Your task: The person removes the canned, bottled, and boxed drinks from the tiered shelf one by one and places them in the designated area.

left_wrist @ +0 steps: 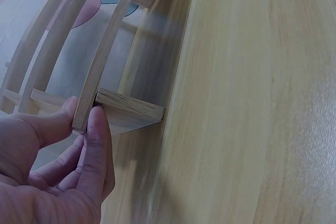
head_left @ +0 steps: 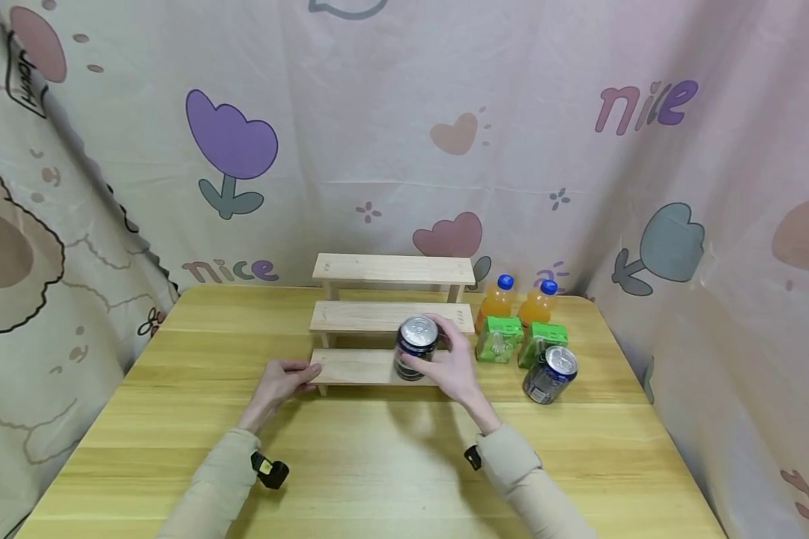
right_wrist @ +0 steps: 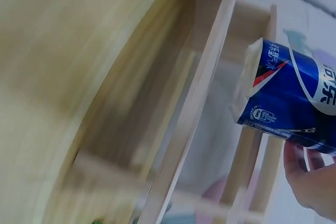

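A three-tier wooden shelf (head_left: 394, 268) stands at the back of the table. With thumb and fingers, my left hand (head_left: 278, 383) pinches the left end of its lowest board (left_wrist: 102, 59), the thumb on top and fingers beneath. My right hand (head_left: 455, 368) grips a dark blue soda can (right_wrist: 294, 95) by its side, silver lid up in the head view. The can overlaps the right part of the lowest board there. In the right wrist view, its base is close over that board, and only part of the hand shows.
Right of the shelf stand two orange juice bottles (head_left: 496, 301) with blue caps, and two green drink cartons (head_left: 500, 340) in front of them. Another dark blue can (head_left: 550, 376) is nearest the front. A patterned curtain (head_left: 350, 150) hangs behind the wooden table (head_left: 377, 464).
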A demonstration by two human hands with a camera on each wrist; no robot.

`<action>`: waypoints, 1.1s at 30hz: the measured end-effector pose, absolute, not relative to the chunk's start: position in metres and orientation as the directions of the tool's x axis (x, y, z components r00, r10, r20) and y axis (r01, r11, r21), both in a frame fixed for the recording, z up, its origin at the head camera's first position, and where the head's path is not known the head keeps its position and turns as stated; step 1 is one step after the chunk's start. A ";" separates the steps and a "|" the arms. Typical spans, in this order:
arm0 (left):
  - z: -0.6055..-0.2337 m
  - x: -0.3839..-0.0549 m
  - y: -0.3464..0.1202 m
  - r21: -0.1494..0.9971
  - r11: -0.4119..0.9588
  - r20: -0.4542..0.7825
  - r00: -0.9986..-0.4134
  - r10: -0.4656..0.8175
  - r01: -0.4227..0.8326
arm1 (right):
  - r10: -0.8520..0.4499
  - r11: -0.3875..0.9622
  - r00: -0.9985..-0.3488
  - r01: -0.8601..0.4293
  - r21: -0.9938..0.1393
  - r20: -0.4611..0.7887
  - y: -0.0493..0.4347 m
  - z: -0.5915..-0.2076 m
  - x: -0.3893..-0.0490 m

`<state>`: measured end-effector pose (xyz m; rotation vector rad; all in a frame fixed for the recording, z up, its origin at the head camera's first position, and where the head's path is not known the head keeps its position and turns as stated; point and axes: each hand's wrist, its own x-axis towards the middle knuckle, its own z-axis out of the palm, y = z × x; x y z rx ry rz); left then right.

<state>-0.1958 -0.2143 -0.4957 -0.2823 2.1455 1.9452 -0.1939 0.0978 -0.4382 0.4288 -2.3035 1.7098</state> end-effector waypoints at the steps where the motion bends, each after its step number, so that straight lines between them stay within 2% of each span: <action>1: -0.496 -0.196 -0.214 0.950 0.101 -0.297 -0.955 0.009 -0.295 | -0.068 0.267 -0.927 -0.372 -0.889 0.368 0.104 -0.438 -0.193; 11: -0.494 -0.194 -0.214 0.950 0.108 -0.294 -0.956 0.000 -0.292 | 0.150 0.214 -0.919 -0.329 -0.920 0.364 0.167 -0.444 -0.181; 20: -0.493 -0.192 -0.213 0.951 0.108 -0.292 -0.957 0.006 -0.289 | 0.269 0.276 -0.917 -0.220 -0.936 0.295 0.196 -0.454 -0.176; 33: -0.493 -0.192 -0.212 0.949 0.099 -0.300 -0.954 -0.010 -0.300 | 0.273 0.341 -0.923 -0.171 -0.924 0.271 0.211 -0.474 -0.174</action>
